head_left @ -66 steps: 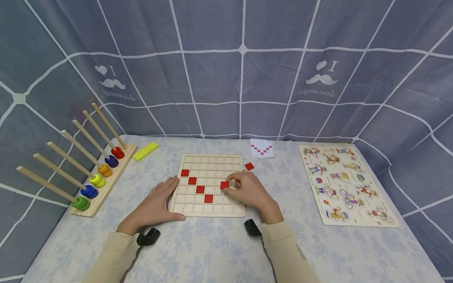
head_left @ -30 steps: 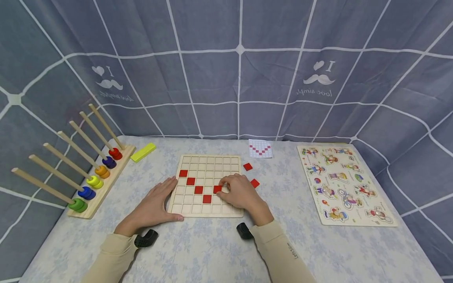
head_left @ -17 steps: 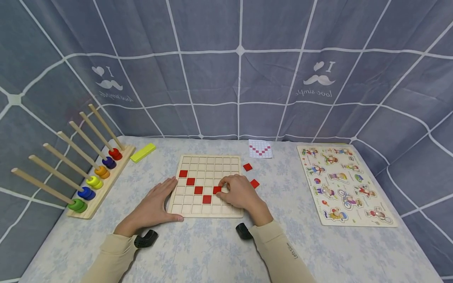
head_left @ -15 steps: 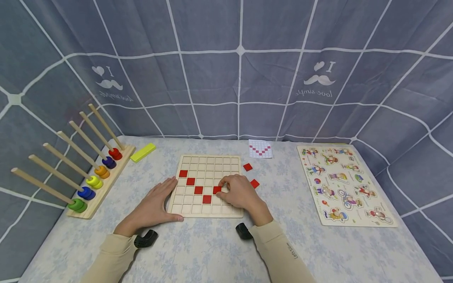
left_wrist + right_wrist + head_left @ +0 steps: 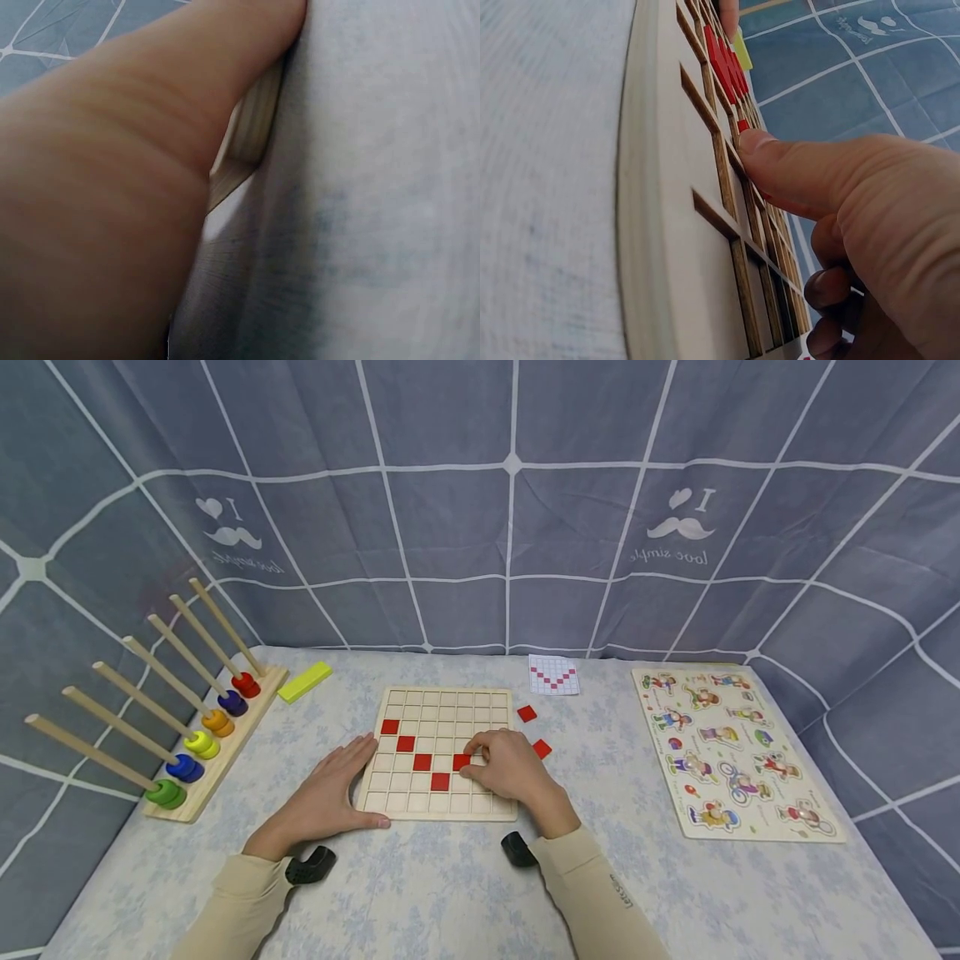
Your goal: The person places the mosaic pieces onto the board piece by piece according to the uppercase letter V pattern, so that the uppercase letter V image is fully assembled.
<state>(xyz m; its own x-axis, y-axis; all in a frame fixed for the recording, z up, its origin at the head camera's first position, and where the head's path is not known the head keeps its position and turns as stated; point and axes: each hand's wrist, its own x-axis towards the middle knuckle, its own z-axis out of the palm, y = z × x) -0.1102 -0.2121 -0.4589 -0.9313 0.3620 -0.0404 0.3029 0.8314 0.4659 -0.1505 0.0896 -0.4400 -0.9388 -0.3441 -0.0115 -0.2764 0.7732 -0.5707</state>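
A wooden grid board (image 5: 491,812) lies on the table in the head view. Several red square tiles sit in its cells, in a diagonal line dropping from the left side to the lowest tile (image 5: 440,782). My left hand (image 5: 330,795) rests against the board's left edge, fingers extended, with the thumb at the near edge. With thumb and index finger, my right hand (image 5: 512,771) pinches a red tile (image 5: 461,762) at a cell up and right of the lowest one. In the right wrist view the thumb (image 5: 795,169) is down at the grid, and that tile is mostly hidden.
Two loose red tiles, one farther back (image 5: 527,713) and one nearer (image 5: 542,749), lie right of the board. Behind them is a pattern card (image 5: 554,675). A peg stand with coloured rings (image 5: 202,777) and a yellow block (image 5: 304,682) are at left; a picture puzzle (image 5: 735,752) is at right.
Since the oldest frame my right hand has shifted left and nearer with the tile, and the nearer loose tile has come into view. My left hand stays on the board's edge.
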